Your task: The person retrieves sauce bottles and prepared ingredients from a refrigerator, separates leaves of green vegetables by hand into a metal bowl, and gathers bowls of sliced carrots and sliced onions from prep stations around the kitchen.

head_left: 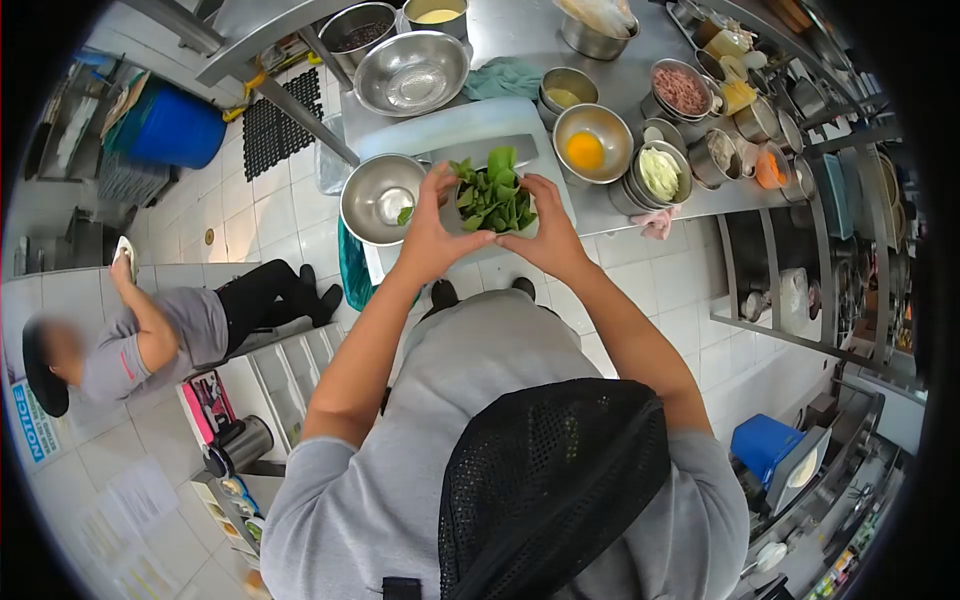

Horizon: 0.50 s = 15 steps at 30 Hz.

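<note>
Holding green leaves (490, 195) between both hands, over the near edge of the cutting board (480, 118) on the table (510, 30). Grip: left hand (436, 230) and right hand (550, 230) closed in from either side, thumbs nearly meeting on my side, fingers curled round the flanks. Might be a small container under the leaves; my hands hide most of it, can't confirm.

Risks: load is loose and heaped, so a tilt or uneven squeeze could spill leaves over the front edge onto the floor (650, 270). Knife blade (465, 148) lies just beyond my fingers; reaching forward carelessly could mean a nick. Steel bowl (365, 205) with one stray leaf (405, 215) sits beside my left hand, easy to knock.

Orientation: tips fan every way, the topmost leaf pointing away from me. Heap's roughly round, no clear long axis.
</note>
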Each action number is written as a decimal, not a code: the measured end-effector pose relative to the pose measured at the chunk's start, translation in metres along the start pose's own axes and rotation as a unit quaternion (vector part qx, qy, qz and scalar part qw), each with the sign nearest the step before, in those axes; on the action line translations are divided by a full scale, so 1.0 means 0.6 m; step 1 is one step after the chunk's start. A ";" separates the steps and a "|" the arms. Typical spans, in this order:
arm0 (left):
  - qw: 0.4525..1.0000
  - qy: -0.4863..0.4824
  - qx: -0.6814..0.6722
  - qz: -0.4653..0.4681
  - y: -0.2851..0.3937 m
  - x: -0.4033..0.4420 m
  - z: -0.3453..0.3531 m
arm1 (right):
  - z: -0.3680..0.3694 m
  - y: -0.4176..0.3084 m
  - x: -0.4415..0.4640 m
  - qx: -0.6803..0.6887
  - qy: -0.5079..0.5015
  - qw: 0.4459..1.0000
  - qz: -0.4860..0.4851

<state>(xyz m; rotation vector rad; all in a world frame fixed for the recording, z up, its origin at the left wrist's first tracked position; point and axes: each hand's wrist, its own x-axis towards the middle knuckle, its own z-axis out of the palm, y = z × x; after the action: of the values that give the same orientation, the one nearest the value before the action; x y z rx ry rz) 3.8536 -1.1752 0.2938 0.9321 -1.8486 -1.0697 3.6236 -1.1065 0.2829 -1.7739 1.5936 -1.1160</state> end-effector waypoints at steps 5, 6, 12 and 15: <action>0.998 0.034 0.054 -0.013 0.000 -0.043 -0.031 | -0.014 -0.013 -0.038 -0.030 0.008 0.995 0.097; 0.996 0.010 0.079 -0.039 -0.014 -0.052 -0.031 | -0.013 -0.016 -0.043 -0.037 -0.015 0.993 0.110; 0.996 -0.002 0.062 -0.064 -0.004 -0.069 0.008 | 0.021 0.030 -0.037 -0.111 0.002 0.993 0.038; 0.997 0.030 0.055 -0.043 0.010 -0.063 0.002 | 0.000 0.020 -0.037 -0.119 0.000 0.993 0.010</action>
<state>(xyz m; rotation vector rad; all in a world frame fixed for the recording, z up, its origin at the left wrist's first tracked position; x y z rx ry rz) 3.8669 -1.1398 0.2888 1.1047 -1.8468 -0.9885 3.6174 -1.0873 0.2676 -1.9026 1.8033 -0.9489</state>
